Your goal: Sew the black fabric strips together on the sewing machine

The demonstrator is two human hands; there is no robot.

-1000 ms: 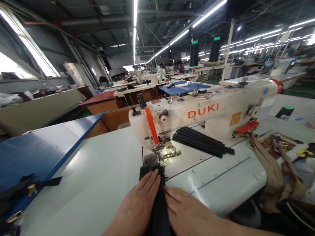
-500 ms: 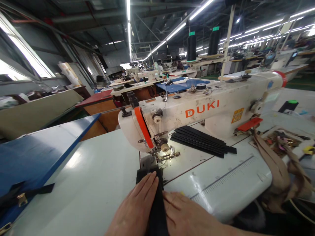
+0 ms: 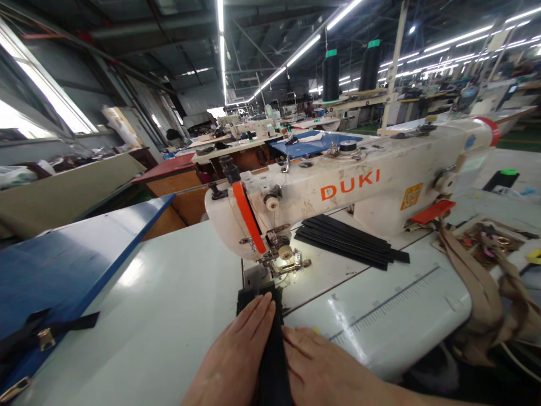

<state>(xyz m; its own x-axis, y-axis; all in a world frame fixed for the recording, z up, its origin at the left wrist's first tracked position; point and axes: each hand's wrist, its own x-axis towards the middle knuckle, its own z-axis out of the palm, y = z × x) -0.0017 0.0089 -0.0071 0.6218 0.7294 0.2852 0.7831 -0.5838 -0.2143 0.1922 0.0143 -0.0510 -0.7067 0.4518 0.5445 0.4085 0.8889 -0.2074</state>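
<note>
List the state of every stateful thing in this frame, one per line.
left hand: open, flat on black strap.
right hand: open, flat against strap's right edge.
black strap: flat on table, far end just short of presser foot.
sewing machine: needle light on.
black strips: stacked flat under machine arm.
thread cones: upright.

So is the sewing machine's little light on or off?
On: a bright white patch shines on the bed around the foot of the machine.
</note>
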